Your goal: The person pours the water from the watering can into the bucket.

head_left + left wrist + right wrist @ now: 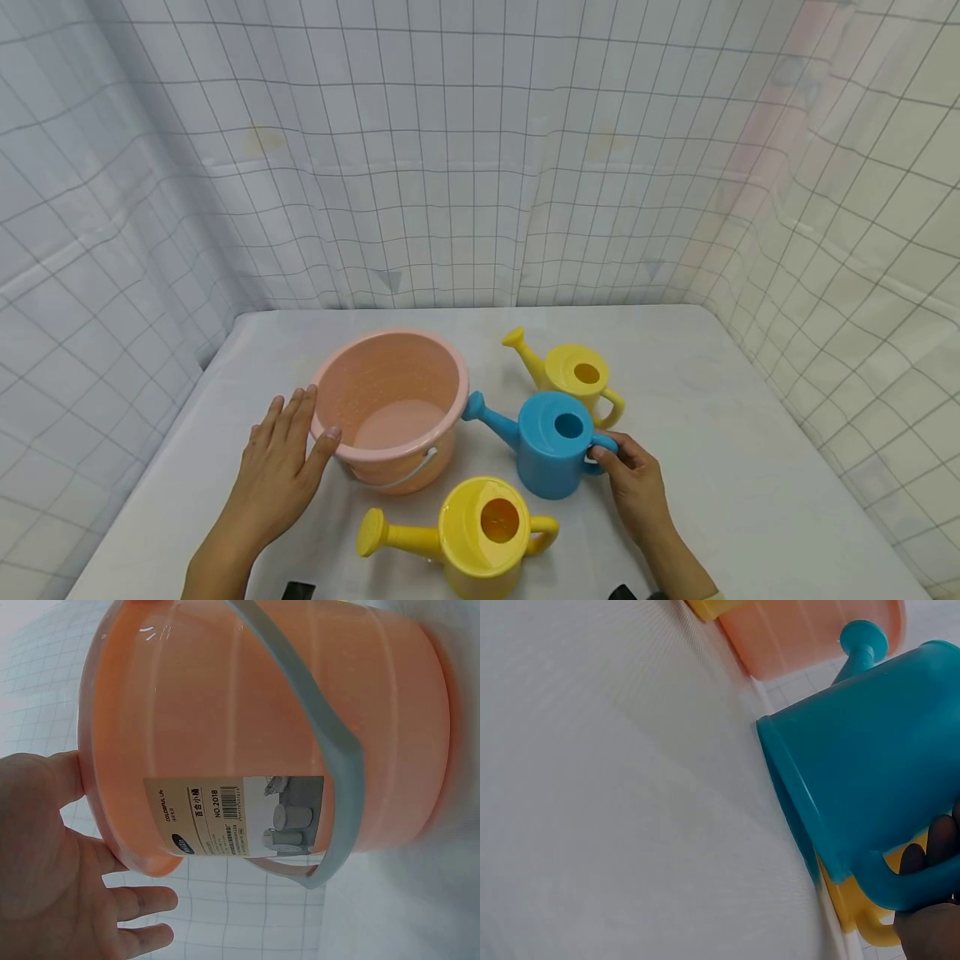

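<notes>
Pink bucket: My landmark, a round open bucket (393,367) standing upright on the white tabletop (750,483). Its inside looks bare down to the floor.
Bucket handle: A pale grey handle (346,776) hangs down across the outer wall, as my left wrist view shows, near a printed label (199,817) reading "COLORFUL Life" and "NO.2018".
Left hand: I have the left hand (277,467) at the bucket's left side, fingers spread fairly straight. The thumb and at least one finger touch the rim; it grips nothing.
Right hand: I have the right hand (637,483) to the right of the bucket, fingers and thumb curled round the blue can's handle (911,889).
Blue watering can: The can I hold (551,454) is upright or nearly so, right of the bucket. Its spout (501,423) points toward the bucket, the tip just beside the rim; I cannot tell whether they touch, or whether the can's base is off the tabletop.
Near yellow can: This one (465,533) stands upright on my side of the bucket, somewhat right, spout pointing left.
Far yellow can: Another (558,367) stands right of the bucket, partly hidden behind the blue can.
Backdrop: White cloth with a dark grid (480,167) hangs beyond the bucket and on both sides.
</notes>
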`<state>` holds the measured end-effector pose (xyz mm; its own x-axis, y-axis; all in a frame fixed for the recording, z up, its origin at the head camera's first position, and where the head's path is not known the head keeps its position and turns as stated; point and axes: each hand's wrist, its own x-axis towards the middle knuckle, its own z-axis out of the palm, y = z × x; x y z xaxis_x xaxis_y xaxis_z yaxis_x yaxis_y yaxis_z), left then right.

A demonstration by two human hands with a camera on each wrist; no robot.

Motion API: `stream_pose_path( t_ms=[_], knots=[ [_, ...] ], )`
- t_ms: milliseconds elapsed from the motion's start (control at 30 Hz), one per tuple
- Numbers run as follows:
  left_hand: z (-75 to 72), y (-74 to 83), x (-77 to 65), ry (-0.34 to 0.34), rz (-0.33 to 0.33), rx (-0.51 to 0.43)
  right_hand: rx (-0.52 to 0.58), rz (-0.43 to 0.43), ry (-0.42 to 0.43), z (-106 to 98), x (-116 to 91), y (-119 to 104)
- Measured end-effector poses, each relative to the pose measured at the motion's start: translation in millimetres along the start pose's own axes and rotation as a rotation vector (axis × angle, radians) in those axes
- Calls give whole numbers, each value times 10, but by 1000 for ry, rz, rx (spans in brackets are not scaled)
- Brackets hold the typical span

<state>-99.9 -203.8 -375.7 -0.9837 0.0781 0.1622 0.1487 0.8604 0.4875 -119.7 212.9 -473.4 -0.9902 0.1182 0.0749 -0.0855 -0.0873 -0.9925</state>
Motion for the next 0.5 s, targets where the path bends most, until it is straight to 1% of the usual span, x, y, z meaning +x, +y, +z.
stream_pose_path(
  t_ms=[233, 500],
  knots=[
    [0, 3, -5, 5, 1, -3, 56, -2, 15, -3, 1, 10],
    [-4, 6, 1, -2, -5, 7, 96, -28, 14, -12, 4, 42]
  ],
)
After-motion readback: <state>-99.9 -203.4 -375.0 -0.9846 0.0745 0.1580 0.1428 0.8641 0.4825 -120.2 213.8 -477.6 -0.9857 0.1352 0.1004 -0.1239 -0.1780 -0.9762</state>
